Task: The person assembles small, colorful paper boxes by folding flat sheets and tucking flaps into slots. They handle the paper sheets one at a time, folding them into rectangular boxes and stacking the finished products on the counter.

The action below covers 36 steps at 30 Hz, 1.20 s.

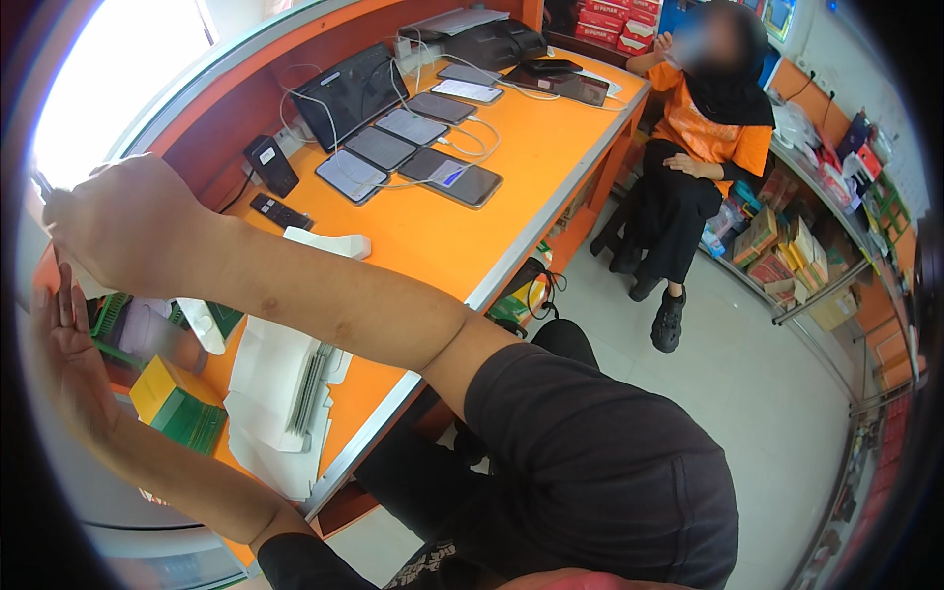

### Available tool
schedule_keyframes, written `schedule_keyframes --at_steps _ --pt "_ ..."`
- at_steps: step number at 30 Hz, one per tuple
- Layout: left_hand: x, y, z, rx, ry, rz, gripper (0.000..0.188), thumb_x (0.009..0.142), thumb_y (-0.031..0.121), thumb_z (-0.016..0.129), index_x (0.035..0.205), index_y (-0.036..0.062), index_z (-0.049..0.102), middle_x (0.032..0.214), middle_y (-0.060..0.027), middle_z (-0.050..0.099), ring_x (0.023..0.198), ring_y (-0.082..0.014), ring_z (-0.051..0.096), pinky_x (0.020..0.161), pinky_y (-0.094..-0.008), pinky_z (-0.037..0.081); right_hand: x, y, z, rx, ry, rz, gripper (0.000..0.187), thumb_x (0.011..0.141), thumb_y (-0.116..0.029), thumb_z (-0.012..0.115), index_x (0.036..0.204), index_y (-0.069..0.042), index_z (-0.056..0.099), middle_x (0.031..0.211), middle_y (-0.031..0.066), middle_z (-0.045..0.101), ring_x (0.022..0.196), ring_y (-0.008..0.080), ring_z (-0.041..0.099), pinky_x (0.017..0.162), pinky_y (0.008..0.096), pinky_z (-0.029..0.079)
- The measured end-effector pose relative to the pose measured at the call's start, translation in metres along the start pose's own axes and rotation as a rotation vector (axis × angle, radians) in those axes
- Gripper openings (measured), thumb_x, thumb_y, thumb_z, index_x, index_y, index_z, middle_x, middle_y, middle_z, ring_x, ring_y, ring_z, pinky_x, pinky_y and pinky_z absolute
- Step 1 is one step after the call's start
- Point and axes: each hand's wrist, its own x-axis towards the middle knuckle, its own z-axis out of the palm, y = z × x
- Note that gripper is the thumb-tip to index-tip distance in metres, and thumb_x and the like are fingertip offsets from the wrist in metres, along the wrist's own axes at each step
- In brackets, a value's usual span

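My right arm stretches across the orange desk to the far left. There my right hand [133, 226] is closed, with a small dark tip showing beyond its fingers; what it grips I cannot make out. Just below it, at the picture's left rim, my left hand [74, 354] is raised with its fingers stretched out, a little blurred. An open white carton [261, 383] holding a stack of thin packets [310, 388] lies on the desk near my arms. Beside my left forearm is a yellow and green stack of packs [182, 403], and behind it a green basket [113, 320].
Several phones [383, 147] with white cables lie on the orange desk [423, 231], before a dark tablet [349, 93]. A small black device [270, 165] and a keypad phone [280, 211] are nearer. A seated person in orange [718, 128] is at the right, by loaded shelves [787, 246].
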Motion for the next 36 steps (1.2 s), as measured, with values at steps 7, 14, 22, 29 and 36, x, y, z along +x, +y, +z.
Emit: schedule_keyframes --at_steps 7,14,22,29,36 --pt "-0.004 -0.026 0.031 0.299 0.112 0.238 0.039 0.1 0.013 0.06 0.128 -0.0133 0.058 0.137 -0.0193 0.056 0.121 -0.0275 0.06 0.112 -0.0402 0.045 0.004 0.01 -0.008 0.445 0.229 0.148 0.024 0.085 -0.021 0.065 0.084 0.003 0.068 0.082 0.0158 0.07 0.08 0.0291 0.068 0.07 0.0396 0.053" --pt "-0.015 -0.023 0.071 0.351 0.173 0.369 0.033 0.096 0.011 0.067 0.119 -0.0128 0.064 0.124 -0.0166 0.064 0.11 -0.0226 0.066 0.105 -0.0348 0.052 0.008 0.014 -0.014 0.65 0.176 0.367 0.025 0.08 -0.024 0.071 0.083 0.001 0.074 0.084 0.0168 0.07 0.08 0.0262 0.068 0.072 0.0385 0.054" --pt "-0.022 -0.019 0.08 0.391 0.157 0.266 0.036 0.097 0.006 0.064 0.126 -0.015 0.059 0.132 -0.0166 0.061 0.119 -0.0235 0.062 0.107 -0.0332 0.048 0.009 0.01 -0.018 0.741 0.095 0.358 0.02 0.075 -0.022 0.072 0.08 -0.002 0.076 0.08 0.0141 0.072 0.075 0.0234 0.069 0.072 0.0368 0.054" --pt "-0.014 -0.023 0.073 0.212 0.043 0.301 0.032 0.101 0.008 0.057 0.124 -0.0135 0.06 0.125 -0.0169 0.064 0.113 -0.0235 0.065 0.108 -0.0388 0.051 0.008 0.013 -0.016 0.718 0.169 0.225 0.018 0.072 -0.019 0.071 0.072 -0.002 0.074 0.079 0.0101 0.073 0.074 0.0222 0.068 0.074 0.0352 0.054" --pt "-0.015 -0.022 0.074 0.183 0.012 0.34 0.029 0.102 0.009 0.056 0.121 -0.0124 0.062 0.122 -0.0149 0.064 0.11 -0.0215 0.065 0.106 -0.037 0.052 0.008 0.007 -0.023 0.709 0.121 0.233 0.02 0.074 -0.022 0.072 0.076 -0.002 0.075 0.083 0.0089 0.073 0.079 0.0228 0.068 0.074 0.0339 0.054"
